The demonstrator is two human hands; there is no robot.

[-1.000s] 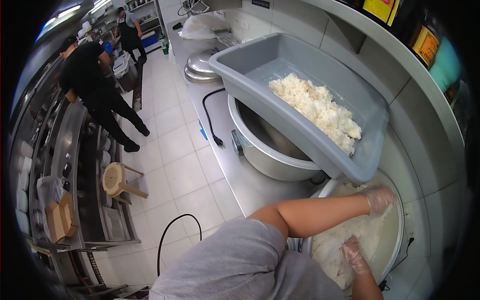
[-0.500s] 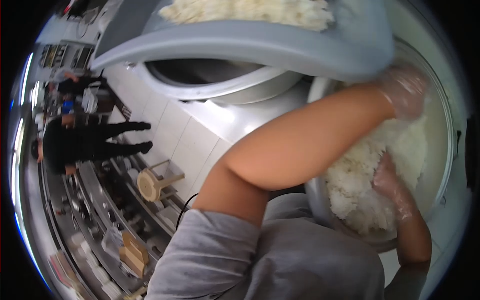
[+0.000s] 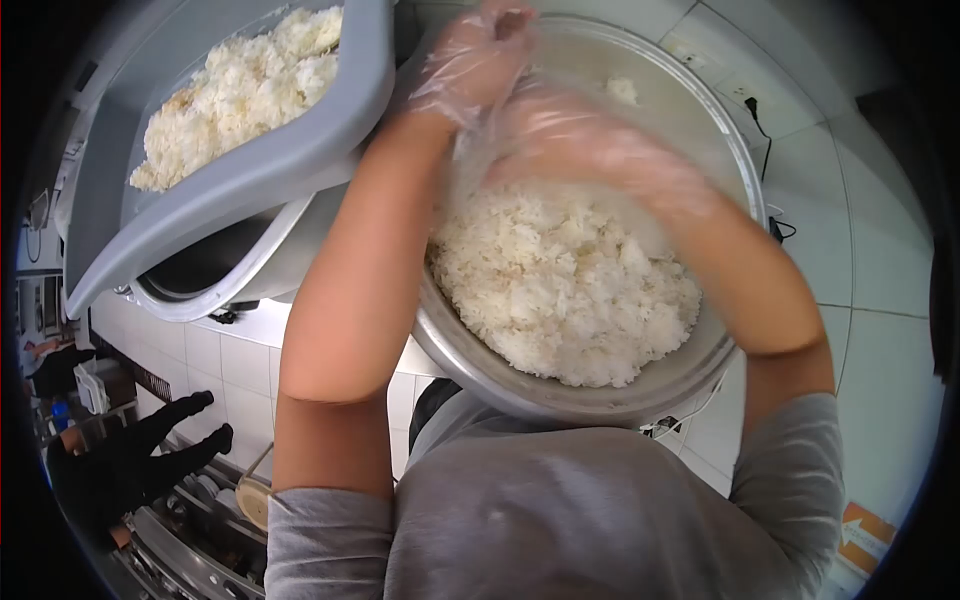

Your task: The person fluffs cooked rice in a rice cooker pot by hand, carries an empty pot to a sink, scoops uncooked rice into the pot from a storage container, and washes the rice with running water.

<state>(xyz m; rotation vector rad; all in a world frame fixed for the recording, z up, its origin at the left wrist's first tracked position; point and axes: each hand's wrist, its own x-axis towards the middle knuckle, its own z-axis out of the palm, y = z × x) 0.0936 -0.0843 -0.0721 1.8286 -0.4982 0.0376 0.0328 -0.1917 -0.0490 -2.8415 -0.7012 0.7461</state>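
Cooked white rice (image 3: 570, 290) fills the near part of a large round metal pot (image 3: 570, 410) in front of me. My left hand (image 3: 478, 62), in a clear plastic glove, is raised at the pot's far left side. Its fingers are curled; whatever is inside them does not show. My right hand (image 3: 560, 130), also gloved, crosses above the rice and reaches close to the left wrist and glove. Motion smears its fingers, and I cannot tell whether the two hands touch.
Left of the pot, a grey plastic tub (image 3: 225, 210) holds more rice. Beneath it stands another round metal vessel (image 3: 190, 300). A person in dark clothes (image 3: 130, 460) is at lower left, near a beige stool (image 3: 254, 500). A black plug (image 3: 752, 105) hangs by the tiled wall.
My right hand has come up out of the rice toward my left hand. My view has turned, putting the pot in the middle and the tub at upper left.
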